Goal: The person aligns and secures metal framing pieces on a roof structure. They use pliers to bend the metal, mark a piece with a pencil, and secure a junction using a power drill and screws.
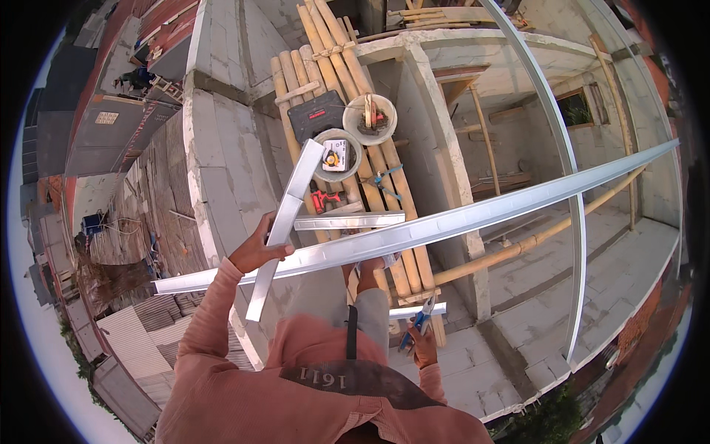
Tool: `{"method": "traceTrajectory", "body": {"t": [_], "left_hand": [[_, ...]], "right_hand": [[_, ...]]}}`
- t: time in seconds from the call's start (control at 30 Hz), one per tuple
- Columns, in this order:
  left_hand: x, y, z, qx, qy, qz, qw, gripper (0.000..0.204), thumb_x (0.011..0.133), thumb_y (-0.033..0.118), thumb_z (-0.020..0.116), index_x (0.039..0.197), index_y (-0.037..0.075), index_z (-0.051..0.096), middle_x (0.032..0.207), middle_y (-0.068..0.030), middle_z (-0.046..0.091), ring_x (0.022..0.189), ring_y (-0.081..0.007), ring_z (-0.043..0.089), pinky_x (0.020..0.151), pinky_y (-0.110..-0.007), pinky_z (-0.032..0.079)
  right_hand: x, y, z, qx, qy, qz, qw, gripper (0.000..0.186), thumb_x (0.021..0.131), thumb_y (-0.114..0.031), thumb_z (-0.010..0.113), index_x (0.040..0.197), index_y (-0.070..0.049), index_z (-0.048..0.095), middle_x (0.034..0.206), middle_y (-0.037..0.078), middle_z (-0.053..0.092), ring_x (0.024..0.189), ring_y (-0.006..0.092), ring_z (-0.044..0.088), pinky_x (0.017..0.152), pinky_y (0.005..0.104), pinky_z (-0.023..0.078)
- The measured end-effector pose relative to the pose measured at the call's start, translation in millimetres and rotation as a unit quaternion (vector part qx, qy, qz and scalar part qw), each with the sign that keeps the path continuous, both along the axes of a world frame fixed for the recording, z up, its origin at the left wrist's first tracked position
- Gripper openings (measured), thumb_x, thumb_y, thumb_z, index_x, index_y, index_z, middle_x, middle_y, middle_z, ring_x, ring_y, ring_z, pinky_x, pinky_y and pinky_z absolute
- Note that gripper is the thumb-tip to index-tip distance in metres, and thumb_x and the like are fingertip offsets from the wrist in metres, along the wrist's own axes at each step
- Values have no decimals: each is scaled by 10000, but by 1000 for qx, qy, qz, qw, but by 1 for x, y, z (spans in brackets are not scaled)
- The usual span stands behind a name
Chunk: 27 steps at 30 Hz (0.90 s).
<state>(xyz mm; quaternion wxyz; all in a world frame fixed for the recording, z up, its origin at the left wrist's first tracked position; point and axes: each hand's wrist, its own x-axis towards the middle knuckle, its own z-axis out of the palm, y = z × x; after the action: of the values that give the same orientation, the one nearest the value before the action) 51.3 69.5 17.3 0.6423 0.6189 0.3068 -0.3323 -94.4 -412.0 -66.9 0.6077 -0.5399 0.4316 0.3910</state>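
My left hand (257, 246) is closed around a short silver metal channel (296, 181), tilted with its upper end near a bucket. Behind this piece runs a long silver channel (458, 223), crossing from lower left to upper right; whether the two touch, I cannot tell. In my right hand (424, 349), low and to the right, is a pair of tin snips (420, 320) with blue handles, its jaws pointing away from me. Another short metal channel (351, 220) lies between the left hand's piece and the bamboo poles. Part of one more metal piece (438, 309) shows beside the snips.
A platform of bamboo poles (416, 259) stretches ahead between block walls (222, 148). On it are a red drill (325, 198), two buckets (356, 159) (392, 118) with tools and a black case (314, 117). Another long channel (575, 259) spans the right-hand rooms, far below.
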Motion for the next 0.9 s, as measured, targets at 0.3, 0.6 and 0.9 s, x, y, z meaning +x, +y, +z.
{"method": "traceTrajectory", "body": {"t": [0.3,0.6,0.9], "left_hand": [[-33,-26,44,282,-266,-475,790,975,731,516,811,1501,104,378,1278,-177,564,1140,-386,596,973,-480,498],[-56,-44,47,265,-255,-508,779,919,707,463,837,1456,119,429,1179,-154,577,1075,-365,609,905,-476,518],[-75,-72,51,303,-281,-556,721,915,713,488,829,1469,163,430,1132,-128,566,1010,-349,618,860,-485,524]], "right_hand": [[153,-12,125,120,-100,360,920,643,945,-390,730,1456,-81,492,1059,56,653,987,149,652,847,327,549],[213,16,172,129,-156,652,731,773,989,-486,596,1617,-188,256,1439,204,559,1334,343,525,1104,406,395],[204,25,162,27,-221,824,522,699,964,-403,648,1579,-231,363,1180,214,613,1085,351,591,1002,439,464]]}}
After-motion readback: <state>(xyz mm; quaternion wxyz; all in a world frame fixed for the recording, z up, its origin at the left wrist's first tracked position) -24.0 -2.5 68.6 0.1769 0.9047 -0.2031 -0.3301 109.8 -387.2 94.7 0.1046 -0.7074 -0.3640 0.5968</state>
